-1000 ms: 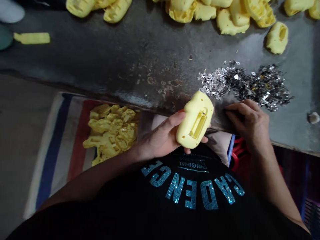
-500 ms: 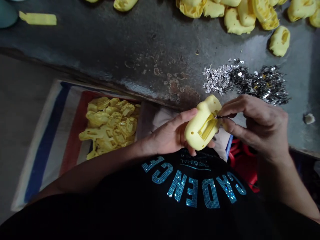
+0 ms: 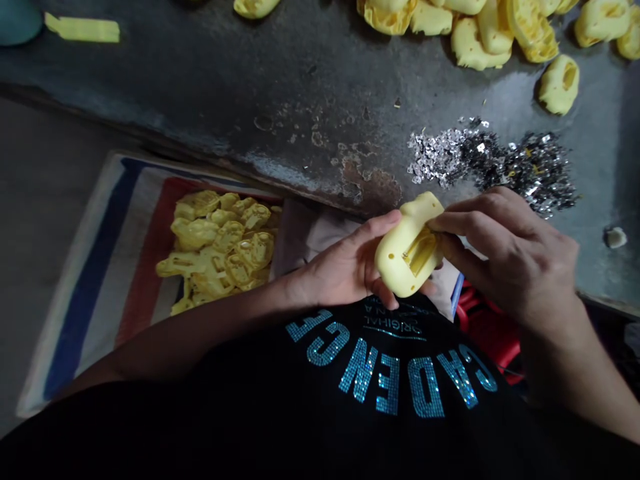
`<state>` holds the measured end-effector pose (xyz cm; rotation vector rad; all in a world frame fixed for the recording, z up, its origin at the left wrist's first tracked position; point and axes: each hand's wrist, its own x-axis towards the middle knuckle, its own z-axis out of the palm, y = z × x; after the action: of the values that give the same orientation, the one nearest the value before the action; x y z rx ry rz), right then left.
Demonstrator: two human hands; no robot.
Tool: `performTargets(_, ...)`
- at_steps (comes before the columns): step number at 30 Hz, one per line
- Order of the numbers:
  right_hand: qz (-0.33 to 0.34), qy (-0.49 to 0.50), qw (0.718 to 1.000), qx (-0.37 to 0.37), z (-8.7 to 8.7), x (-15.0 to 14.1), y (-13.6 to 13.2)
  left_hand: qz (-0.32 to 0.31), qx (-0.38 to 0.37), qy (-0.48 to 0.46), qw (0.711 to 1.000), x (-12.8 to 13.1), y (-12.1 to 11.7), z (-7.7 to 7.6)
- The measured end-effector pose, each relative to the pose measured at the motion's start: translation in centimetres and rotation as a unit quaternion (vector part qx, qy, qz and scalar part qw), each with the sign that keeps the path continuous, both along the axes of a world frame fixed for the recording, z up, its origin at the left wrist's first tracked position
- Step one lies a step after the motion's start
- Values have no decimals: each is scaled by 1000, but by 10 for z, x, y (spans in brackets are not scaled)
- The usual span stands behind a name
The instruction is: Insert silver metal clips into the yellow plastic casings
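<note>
The scarred, rust-stained metal worktop [image 3: 210, 113] runs across the view, with a heap of yellow moulded pieces [image 3: 480, 40] along its far edge and a loose pile of small silver metal pieces [image 3: 490, 167] toward its right side. Below the near edge, further yellow moulded pieces [image 3: 215, 247] lie on a striped woven cloth [image 3: 95, 280]. The yellow moulded plastic shell [image 3: 395, 263] is held off the worktop, just inside the near edge and in front of a black T-shirt [image 3: 380, 380] with sequinned lettering. The left hand [image 3: 345, 263] cradles the shell, with the thumb over its upper side and the fingers beneath. The right hand [image 3: 500, 257] has its fingers drawn together against the rectangular slot [image 3: 420, 252]; anything pinched between them is hidden. Caution: the shell's smooth curved surface may slip if the left-hand grip relaxes, and it could then drop past the near edge. Force applied at the slot could twist the shell or deform its thin edge. A stray movement of the right wrist toward the silver pile could scatter the small pieces across the worktop.
</note>
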<state>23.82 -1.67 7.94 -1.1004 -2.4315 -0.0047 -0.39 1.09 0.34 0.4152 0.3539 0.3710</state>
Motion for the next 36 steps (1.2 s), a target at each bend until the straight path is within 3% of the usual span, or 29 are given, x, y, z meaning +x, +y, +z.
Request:
performTargets(5,-39,16,998,-37,-4,-2,-5,10,13,-12,1000,1,0,-4)
performTargets(13,-87,149,982,-72,-14,0,-9,19,45,13,999,2,-2,-1)
performTargets(19,-72,224,948,-214,-22,7,6,130,105,114,979,-2,-14,5)
performTargets(25,-77,268,932,-231,-37,-2,2,149,156,119,969,-9,-20,7)
performTargets(32,-102,372,892,-235,-58,-1,-3,122,127,119,977,-17,-12,11)
performTargets(34,-124,380,888,-225,-63,12,-2,131,192,167,958,-18,-1,14)
performTargets(36,-168,339,908,-179,-71,27,-1,167,329,252,895,-14,16,15)
